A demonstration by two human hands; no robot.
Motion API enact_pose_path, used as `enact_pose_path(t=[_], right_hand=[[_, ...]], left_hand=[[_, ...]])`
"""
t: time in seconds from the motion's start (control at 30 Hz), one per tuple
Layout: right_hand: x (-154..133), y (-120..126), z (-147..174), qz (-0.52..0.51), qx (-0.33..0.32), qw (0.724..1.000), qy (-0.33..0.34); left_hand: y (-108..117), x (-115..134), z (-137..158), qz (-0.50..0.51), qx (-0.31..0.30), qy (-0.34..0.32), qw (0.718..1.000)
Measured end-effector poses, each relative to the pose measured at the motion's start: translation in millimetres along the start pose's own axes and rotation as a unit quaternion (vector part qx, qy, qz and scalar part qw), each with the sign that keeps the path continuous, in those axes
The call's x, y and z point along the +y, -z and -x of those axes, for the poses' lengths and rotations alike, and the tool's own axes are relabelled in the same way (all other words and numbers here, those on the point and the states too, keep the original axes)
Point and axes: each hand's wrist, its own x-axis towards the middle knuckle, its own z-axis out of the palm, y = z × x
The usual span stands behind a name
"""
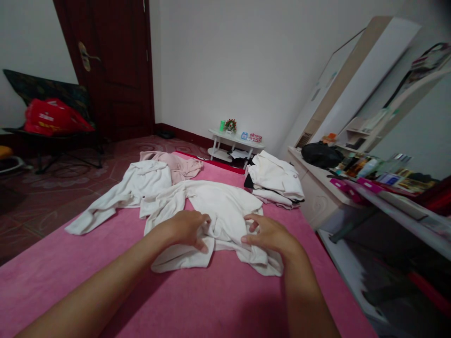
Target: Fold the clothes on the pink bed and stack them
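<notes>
A white garment (225,202), rumpled and partly spread, lies on the pink bed cover (218,300) in front of me. My left hand (188,230) rests at its near left part, thumb and fingers apart around a loose fold. On the near right part is my right hand (271,234), its fingers bent and spread against the cloth. Neither hand visibly grips the fabric. Beyond my left hand, another white garment (150,180) lies with one sleeve stretched towards the left edge. A pale pink garment (176,164) lies behind it.
A stack of folded clothes (276,180) sits at the bed's far right corner. To the right stands a dressing table (317,188) with a black bag (321,155) and several bottles. A small white table (230,137) is beyond the bed; a chair holds a red bag (56,117) at left.
</notes>
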Motion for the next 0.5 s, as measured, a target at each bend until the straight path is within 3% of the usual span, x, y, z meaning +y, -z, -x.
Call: enact_pose_path(t=[0.1, 0.27, 0.5], right_hand=[[-4.8, -1.1, 0.4, 0.006, 0.007, 1.000, 0.008], [-14.3, -16.1, -5.4, 0.076, -0.021, 0.997, 0.017], [-26.5, -46.5, -20.2, 0.198, -0.009, 0.980, 0.003]], left_hand=[[-9.3, 12.2, 1.2, -0.036, 0.006, -0.028, 0.999], [-33.9, 40.5, -2.5, -0.120, 0.059, -0.011, 0.991], [-45.5, 37.3, -10.4, -0.137, 0.103, 0.004, 0.985]])
